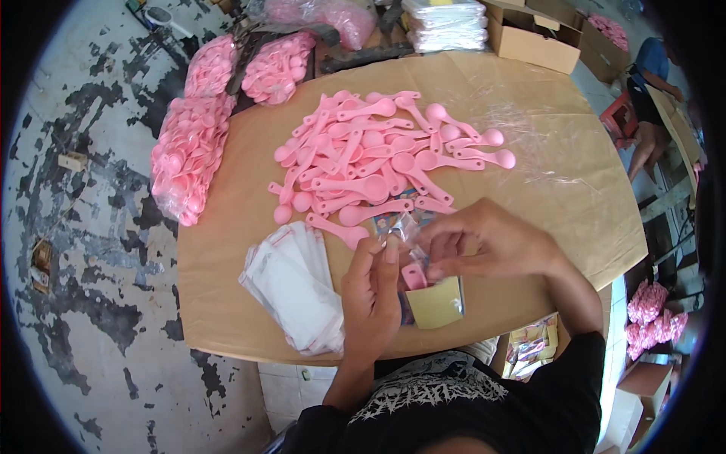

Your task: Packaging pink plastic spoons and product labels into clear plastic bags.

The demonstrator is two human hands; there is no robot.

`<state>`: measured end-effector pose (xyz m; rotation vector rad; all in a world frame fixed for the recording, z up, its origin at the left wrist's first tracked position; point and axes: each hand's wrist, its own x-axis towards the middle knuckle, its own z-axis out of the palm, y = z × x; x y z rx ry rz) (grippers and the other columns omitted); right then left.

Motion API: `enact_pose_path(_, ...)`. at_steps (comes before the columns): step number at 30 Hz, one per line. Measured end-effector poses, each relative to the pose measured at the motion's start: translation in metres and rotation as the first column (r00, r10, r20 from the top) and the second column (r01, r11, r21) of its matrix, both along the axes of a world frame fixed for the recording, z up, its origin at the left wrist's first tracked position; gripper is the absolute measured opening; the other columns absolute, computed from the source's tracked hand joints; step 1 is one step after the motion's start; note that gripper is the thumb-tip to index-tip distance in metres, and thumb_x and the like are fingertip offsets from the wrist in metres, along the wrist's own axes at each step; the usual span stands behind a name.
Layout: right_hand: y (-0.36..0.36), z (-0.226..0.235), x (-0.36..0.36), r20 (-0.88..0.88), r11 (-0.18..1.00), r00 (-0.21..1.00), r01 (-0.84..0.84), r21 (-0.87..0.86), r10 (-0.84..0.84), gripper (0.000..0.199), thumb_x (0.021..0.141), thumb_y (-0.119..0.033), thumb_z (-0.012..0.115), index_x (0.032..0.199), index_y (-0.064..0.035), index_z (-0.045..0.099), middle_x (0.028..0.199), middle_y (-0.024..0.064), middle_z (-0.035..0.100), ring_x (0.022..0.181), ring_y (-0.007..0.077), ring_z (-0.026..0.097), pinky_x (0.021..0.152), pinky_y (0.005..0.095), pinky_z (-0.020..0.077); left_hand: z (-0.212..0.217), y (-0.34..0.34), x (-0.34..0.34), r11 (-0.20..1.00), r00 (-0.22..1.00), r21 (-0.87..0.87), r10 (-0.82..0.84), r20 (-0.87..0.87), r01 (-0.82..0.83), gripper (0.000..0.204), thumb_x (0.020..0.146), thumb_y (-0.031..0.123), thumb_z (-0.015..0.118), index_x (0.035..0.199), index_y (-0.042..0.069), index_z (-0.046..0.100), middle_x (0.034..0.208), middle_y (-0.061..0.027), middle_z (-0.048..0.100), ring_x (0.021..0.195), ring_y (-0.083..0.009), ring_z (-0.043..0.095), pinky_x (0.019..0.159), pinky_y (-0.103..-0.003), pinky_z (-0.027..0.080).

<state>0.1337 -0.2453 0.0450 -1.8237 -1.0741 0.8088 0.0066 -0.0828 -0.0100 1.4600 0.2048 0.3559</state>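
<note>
Head view shows your left hand (370, 291) pinched, thumb to fingertips, on a crinkled clear plastic bag (407, 227). Your right hand (488, 242) is half curled opposite it; whether it grips anything, I cannot tell. Between your hands, just above a yellow rectangular card (440, 304), is a pink plastic spoon (414, 277). By the look of it, this one is only partway done. A big heap of loose pink spoons (370, 144) remains beyond your hands, and a stack of flat whitish plastic sleeves (291, 280) left of your left hand. Yellowish filled packets (529, 349) below your right forearm seem finished. The held spoon's pierced handle end shows; its bowl is hidden, leaving its long axis uncertain.
</note>
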Motion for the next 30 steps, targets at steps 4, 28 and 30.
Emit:
enact_pose_path(4, 0.006, -0.019, -0.011, -0.178, 0.935, 0.977, 0.167, 0.314, -0.115, 0.016, 0.088, -0.003, 0.067, 0.104, 0.0005, 0.069, 0.091, 0.0076, 0.071, 0.082, 0.0108, 0.067, 0.073, 0.0242, 0.053, 0.01, 0.0, 0.002, 0.963, 0.997, -0.264, -0.043, 0.061, 0.058, 0.034, 0.1, 0.012, 0.051, 0.129, -0.005, 0.051, 0.119, -0.015, 0.063, 0.104, -0.0155, 0.061, 0.087, -0.025, 0.05)
enact_pose_path(28, 0.006, -0.037, -0.004, -0.191, 0.861, 0.973, 0.205, 0.466, -0.128, 0.024, 0.085, 0.007, 0.059, 0.104, 0.0002, 0.071, 0.089, 0.0083, 0.072, 0.082, 0.0089, 0.065, 0.073, 0.0237, 0.0505, -0.001, 0.016, -0.006, 0.95, 0.985, -0.267, -0.14, 0.102, 0.163, 0.023, 0.098, 0.008, 0.054, 0.118, -0.001, 0.061, 0.094, -0.0058, 0.066, 0.082, -0.0071, 0.061, 0.068, -0.021, 0.051)
enact_pose_path(30, 0.001, -0.037, 0.003, -0.087, 0.869, 0.992, 0.122, 0.48, -0.091, 0.023, 0.082, 0.009, 0.058, 0.098, 0.0002, 0.072, 0.086, 0.0083, 0.072, 0.08, 0.0099, 0.066, 0.072, 0.024, 0.0508, 0.002, 0.014, -0.007, 0.967, 0.983, -0.204, -0.129, 0.13, 0.154, 0.02, 0.098, 0.007, 0.052, 0.114, -0.002, 0.061, 0.094, -0.0061, 0.066, 0.083, -0.0074, 0.061, 0.07, -0.021, 0.051)
